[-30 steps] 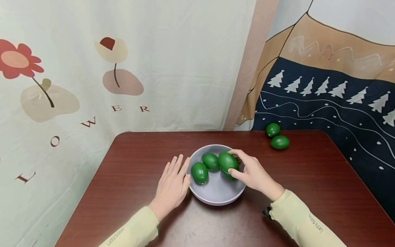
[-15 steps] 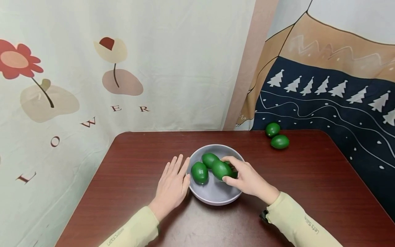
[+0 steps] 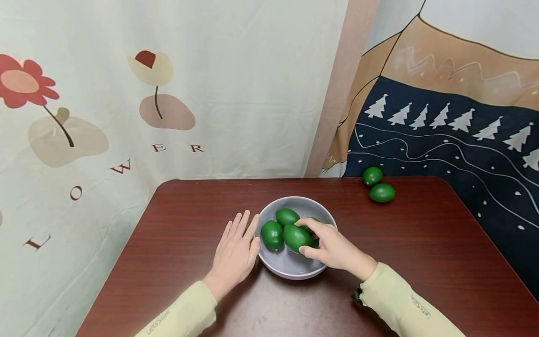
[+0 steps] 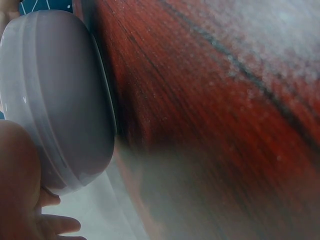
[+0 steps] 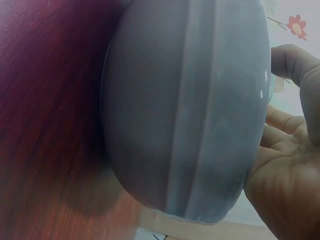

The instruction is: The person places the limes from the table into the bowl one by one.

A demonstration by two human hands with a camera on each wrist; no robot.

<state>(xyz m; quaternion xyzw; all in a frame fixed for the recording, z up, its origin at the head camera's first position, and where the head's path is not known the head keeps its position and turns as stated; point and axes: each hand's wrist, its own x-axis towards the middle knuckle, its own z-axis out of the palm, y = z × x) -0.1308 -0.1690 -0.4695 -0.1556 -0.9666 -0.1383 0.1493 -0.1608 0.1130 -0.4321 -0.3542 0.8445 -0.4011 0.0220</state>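
Observation:
A grey bowl (image 3: 294, 273) stands near the middle of the table. My right hand (image 3: 338, 245) reaches over its right rim and holds a green lime (image 3: 297, 238) between thumb and fingers, low inside the bowl. Two more limes lie there, one at the left wall (image 3: 272, 235) and one at the back (image 3: 287, 217). Another lime is mostly hidden behind the right hand. My left hand (image 3: 233, 255) is spread with straight fingers against the bowl's left side. In the right wrist view, the bowl's outer wall (image 5: 200, 110) covers the held lime.
Two limes, one at the table's back edge (image 3: 372, 176) and one just in front of it (image 3: 382, 193), lie at the far right. The dark red wooden table (image 3: 189, 201) meets printed curtains (image 3: 252, 93) behind.
My right hand has carried the lime left and toward me, lower into the bowl, beside the left lime. The left hand and bowl stay in place.

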